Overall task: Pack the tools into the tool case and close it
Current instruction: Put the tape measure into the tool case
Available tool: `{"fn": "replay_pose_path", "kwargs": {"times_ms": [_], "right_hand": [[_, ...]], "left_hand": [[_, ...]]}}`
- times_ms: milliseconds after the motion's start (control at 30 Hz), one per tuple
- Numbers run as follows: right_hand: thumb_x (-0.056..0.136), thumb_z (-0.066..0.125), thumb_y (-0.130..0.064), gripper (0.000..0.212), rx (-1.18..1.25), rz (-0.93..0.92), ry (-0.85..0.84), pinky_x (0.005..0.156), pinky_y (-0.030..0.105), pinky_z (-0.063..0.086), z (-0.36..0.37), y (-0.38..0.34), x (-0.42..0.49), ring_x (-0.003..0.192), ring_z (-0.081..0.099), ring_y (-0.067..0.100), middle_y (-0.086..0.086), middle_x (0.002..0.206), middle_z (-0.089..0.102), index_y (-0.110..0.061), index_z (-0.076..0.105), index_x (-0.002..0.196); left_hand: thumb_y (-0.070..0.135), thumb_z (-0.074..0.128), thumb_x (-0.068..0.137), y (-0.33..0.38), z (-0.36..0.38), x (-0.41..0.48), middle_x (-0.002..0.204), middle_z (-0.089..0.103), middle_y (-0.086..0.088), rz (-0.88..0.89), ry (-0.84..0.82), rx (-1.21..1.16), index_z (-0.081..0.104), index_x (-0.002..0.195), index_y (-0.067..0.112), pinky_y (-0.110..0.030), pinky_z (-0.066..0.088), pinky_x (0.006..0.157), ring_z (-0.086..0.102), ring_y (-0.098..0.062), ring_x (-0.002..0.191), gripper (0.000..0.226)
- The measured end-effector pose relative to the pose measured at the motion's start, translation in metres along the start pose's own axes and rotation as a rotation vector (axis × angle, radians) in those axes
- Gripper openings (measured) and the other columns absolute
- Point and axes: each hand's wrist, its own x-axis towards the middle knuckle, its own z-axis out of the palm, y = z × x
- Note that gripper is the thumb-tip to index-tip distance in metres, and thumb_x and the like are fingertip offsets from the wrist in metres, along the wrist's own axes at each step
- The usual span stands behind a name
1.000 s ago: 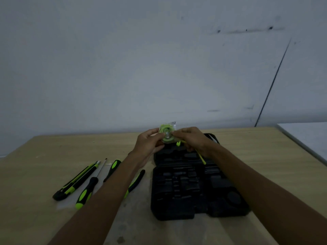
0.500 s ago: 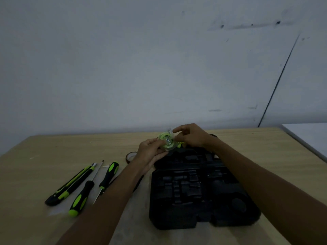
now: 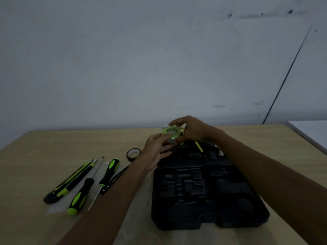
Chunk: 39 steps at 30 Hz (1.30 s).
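Both hands hold a small round green tape measure (image 3: 171, 132) in the air above the far end of the open black tool case (image 3: 203, 188). My left hand (image 3: 157, 147) supports it from below with thumb and fingers, and my right hand (image 3: 191, 129) curls over it from the top and right. A short yellow-green strip (image 3: 199, 146) hangs below my right hand. Left of the case lie a green-black utility knife (image 3: 70, 180), two green-black screwdrivers (image 3: 81, 197) (image 3: 108, 171), a dark tool (image 3: 115, 178) partly under my left forearm, and a roll of tape (image 3: 133, 153).
The wooden table (image 3: 44, 152) runs to a grey wall at the back. A white surface (image 3: 313, 133) sits at the right edge. The case's moulded slots look dark and hold no green tools that I can make out.
The tape measure stays held by both hands above the case's far end. My right hand has shifted from the tape's right side to over its top. The view has tilted.
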Motion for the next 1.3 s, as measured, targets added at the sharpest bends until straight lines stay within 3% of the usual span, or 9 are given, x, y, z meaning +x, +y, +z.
{"fn": "replay_pose_path", "kwargs": {"times_ms": [200,300,433,533,700,833,1000,1200,1300], "right_hand": [[0.064,0.084,-0.02,0.075,-0.125,-0.057,-0.076,0.108,0.034,0.036,-0.024,-0.011,0.009,0.132,0.044,0.016,-0.002,0.143,0.05,-0.029,0.053,0.133],[0.066,0.083,-0.02,0.077,-0.14,-0.039,-0.133,0.108,0.042,0.039,-0.018,-0.01,0.016,0.132,0.044,0.02,0.0,0.145,0.047,-0.029,0.05,0.134],[0.062,0.085,-0.016,0.078,-0.125,-0.004,-0.157,0.09,0.052,0.053,0.002,0.001,0.025,0.11,0.062,0.032,0.006,0.138,0.053,-0.017,0.052,0.133],[0.064,0.085,-0.016,0.074,-0.107,0.016,-0.168,0.097,0.039,0.048,0.01,0.008,0.029,0.118,0.056,0.028,0.007,0.135,0.055,-0.012,0.054,0.131],[0.067,0.084,-0.019,0.075,-0.118,0.017,-0.18,0.108,0.035,0.035,0.013,0.018,0.032,0.131,0.044,0.024,0.006,0.142,0.049,-0.014,0.05,0.134],[0.071,0.082,-0.023,0.073,-0.114,-0.009,-0.179,0.11,0.038,0.032,0.018,0.02,0.035,0.135,0.039,0.025,0.007,0.146,0.043,-0.014,0.049,0.136],[0.072,0.081,-0.024,0.073,-0.08,-0.006,-0.19,0.111,0.04,0.033,0.02,0.019,0.037,0.137,0.037,0.025,0.007,0.147,0.042,-0.016,0.049,0.137],[0.07,0.082,-0.027,0.074,-0.068,0.012,-0.167,0.106,0.035,0.036,0.022,0.017,0.036,0.134,0.041,0.024,0.005,0.145,0.046,-0.017,0.051,0.136],[0.07,0.082,-0.024,0.066,-0.039,0.015,-0.152,0.098,0.029,0.039,0.024,0.018,0.033,0.125,0.049,0.021,0.004,0.125,0.057,-0.012,0.058,0.13]], "left_hand": [[0.026,0.068,0.082,0.01,-0.01,0.011,0.084,0.07,-0.002,0.119,0.094,0.214,0.064,0.109,0.005,-0.021,0.045,0.055,0.065,-0.014,0.073,0.034],[0.025,0.068,0.082,0.011,-0.015,0.018,0.078,0.065,-0.001,0.171,0.14,0.377,0.065,0.107,-0.001,-0.018,0.041,0.05,0.056,-0.01,0.064,0.037],[0.025,0.069,0.081,0.006,-0.022,0.025,0.114,0.063,-0.005,0.234,0.19,0.564,0.057,0.122,0.008,-0.033,0.053,0.091,0.063,-0.024,0.102,0.047],[0.031,0.066,0.081,0.003,-0.023,0.028,0.128,0.06,-0.007,0.258,0.181,0.652,0.057,0.124,0.013,-0.042,0.047,0.1,0.058,-0.024,0.113,0.048],[0.022,0.067,0.08,0.0,-0.023,0.033,0.102,0.068,-0.017,0.275,0.14,0.683,0.067,0.103,0.0,-0.022,0.041,0.065,0.06,-0.017,0.081,0.032],[0.014,0.064,0.082,0.0,-0.024,0.034,0.069,0.054,0.001,0.287,0.149,0.685,0.067,0.09,0.006,-0.013,0.036,0.054,0.052,-0.016,0.069,0.012],[0.021,0.062,0.085,0.0,-0.028,0.036,0.142,0.045,-0.005,0.328,0.101,0.818,0.047,0.135,0.016,-0.028,0.036,0.096,0.043,-0.022,0.131,0.052],[0.023,0.072,0.079,0.008,-0.031,0.034,0.139,0.049,-0.008,0.359,-0.019,0.932,0.053,0.13,0.011,-0.03,0.039,0.093,0.049,-0.028,0.123,0.055],[0.025,0.077,0.074,0.012,-0.027,0.028,0.12,0.054,-0.011,0.417,-0.091,1.019,0.056,0.126,0.005,-0.025,0.037,0.081,0.053,-0.022,0.109,0.059]]}}
